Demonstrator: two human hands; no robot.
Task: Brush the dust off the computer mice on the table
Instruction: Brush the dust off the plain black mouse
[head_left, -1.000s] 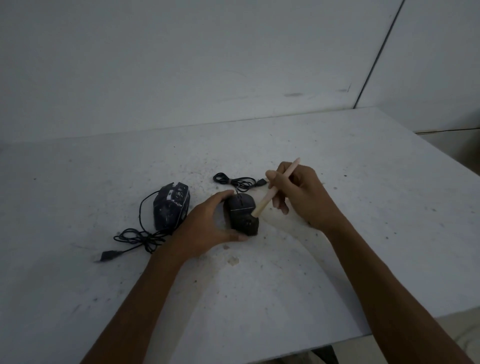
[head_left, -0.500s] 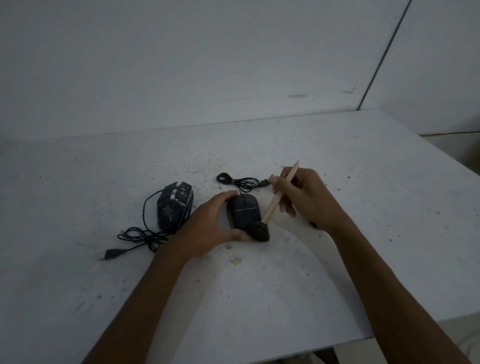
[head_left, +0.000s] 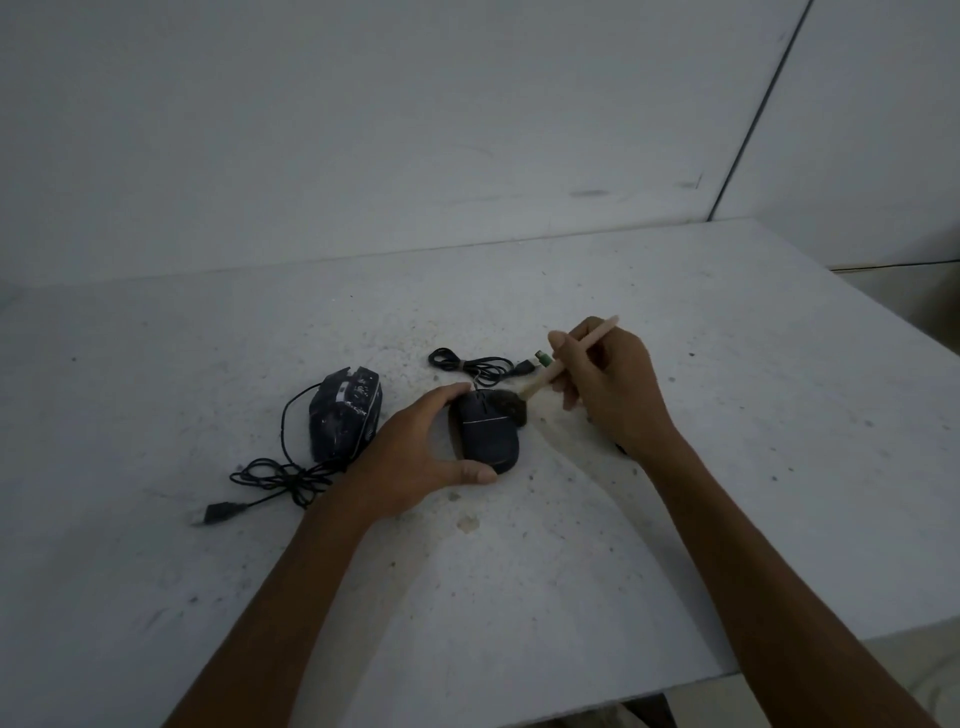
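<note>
A plain black mouse (head_left: 488, 431) lies on the white table (head_left: 519, 571) near the middle. My left hand (head_left: 415, 457) grips it from the left, fingers over its far end and thumb at its near end. My right hand (head_left: 608, 384) pinches a brush with a pale wooden handle (head_left: 566, 361). The dark bristle head (head_left: 511, 408) rests on the far right part of this mouse. A second black mouse with light markings (head_left: 345, 413) lies to the left, untouched.
The second mouse's tangled cable and USB plug (head_left: 270, 480) trail toward the front left. The held mouse's coiled cable (head_left: 478, 364) lies just behind it. Dust and crumbs speckle the table around the mice. The table's front edge runs at bottom right, walls behind.
The brush head has moved from the near right corner of the mouse up to its far right part. My left hand keeps the same hold.
</note>
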